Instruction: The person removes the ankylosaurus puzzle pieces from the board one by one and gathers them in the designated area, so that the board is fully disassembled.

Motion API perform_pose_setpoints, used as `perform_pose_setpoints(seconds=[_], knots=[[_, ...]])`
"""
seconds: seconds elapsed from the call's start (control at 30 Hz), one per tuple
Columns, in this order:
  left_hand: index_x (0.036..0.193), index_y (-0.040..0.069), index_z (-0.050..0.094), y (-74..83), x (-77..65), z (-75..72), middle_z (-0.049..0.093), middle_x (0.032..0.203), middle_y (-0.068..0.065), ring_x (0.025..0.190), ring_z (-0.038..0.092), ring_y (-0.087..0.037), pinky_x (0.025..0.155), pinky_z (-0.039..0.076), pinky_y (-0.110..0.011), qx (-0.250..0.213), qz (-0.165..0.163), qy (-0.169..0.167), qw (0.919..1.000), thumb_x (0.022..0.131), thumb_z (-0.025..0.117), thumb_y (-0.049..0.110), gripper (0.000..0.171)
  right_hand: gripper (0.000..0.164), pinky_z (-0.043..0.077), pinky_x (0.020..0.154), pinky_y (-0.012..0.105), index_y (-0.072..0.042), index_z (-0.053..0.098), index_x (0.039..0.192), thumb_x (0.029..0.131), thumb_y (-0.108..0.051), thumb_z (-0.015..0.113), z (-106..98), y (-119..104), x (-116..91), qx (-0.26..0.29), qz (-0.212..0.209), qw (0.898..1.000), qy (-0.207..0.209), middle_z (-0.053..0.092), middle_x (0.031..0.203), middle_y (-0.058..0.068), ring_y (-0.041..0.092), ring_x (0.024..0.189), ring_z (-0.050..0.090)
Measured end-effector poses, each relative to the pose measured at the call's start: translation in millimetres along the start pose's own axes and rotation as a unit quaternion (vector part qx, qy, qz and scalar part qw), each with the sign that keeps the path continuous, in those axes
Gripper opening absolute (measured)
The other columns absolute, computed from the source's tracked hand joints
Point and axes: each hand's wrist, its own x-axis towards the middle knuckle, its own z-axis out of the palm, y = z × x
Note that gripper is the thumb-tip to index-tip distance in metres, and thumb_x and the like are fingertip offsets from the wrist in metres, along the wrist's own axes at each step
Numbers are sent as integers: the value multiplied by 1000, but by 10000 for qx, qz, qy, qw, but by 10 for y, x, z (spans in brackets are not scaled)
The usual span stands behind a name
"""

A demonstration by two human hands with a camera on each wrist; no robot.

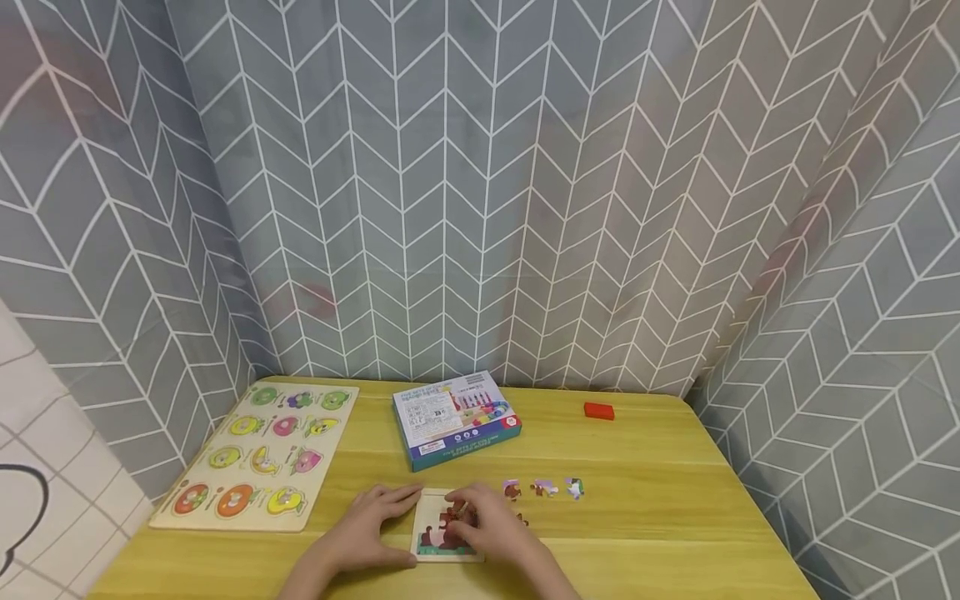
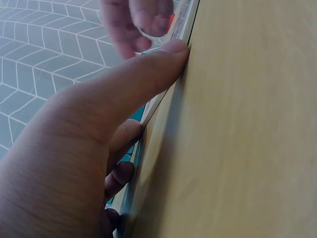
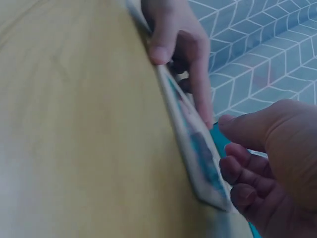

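A small jigsaw puzzle tray (image 1: 450,557) with a pale rim lies near the table's front, partly filled with brown, pink and green pieces. My left hand (image 1: 367,529) rests at its left side, thumb by the near corner and index finger by the far one, fingers fairly straight. Over the tray's right part, my right hand (image 1: 491,525) pinches a brown puzzle piece (image 1: 462,512) between thumb and fingers. The left wrist view shows the right hand (image 2: 141,22) raised above the tray with a thin pale edge at its fingertips. The right hand covers part of the tray.
Several loose puzzle pieces (image 1: 544,488) lie right of the tray. Behind stands a puzzle box (image 1: 457,417). A wooden fruit board (image 1: 258,454) lies at the left, and a red block (image 1: 599,411) at the back right. A patterned curtain (image 1: 480,208) surrounds the table (image 1: 660,517).
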Motion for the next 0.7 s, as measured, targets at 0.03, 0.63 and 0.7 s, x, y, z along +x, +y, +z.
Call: perform_pose_setpoints(seconds=[0.03,0.63,0.7], knots=[[155,21,57,-1,-1,3,55,159,6,116,48,-9,98,42,-41,5,14,-4,10000,76,84,69,96,31,48,73,20,-3,72,128,98,-12,76,25,12,-11,-41,-8,10000,20,60,99,-7,0,81,52],[156,21,57,18,3,0,54,159,7,114,46,-8,98,41,-41,-46,-65,-69,9999,77,85,68,96,27,46,73,21,-7,74,129,102,-11,70,154,58,-75,-439,-96,9985,316,60,103,-7,0,83,47],[156,21,57,18,0,-1,54,159,7,114,46,-9,99,41,-42,-61,-86,-68,9999,77,85,68,96,29,47,75,22,-6,73,130,102,-10,69,163,50,-66,-516,-60,9981,335,60,104,-7,0,85,48]])
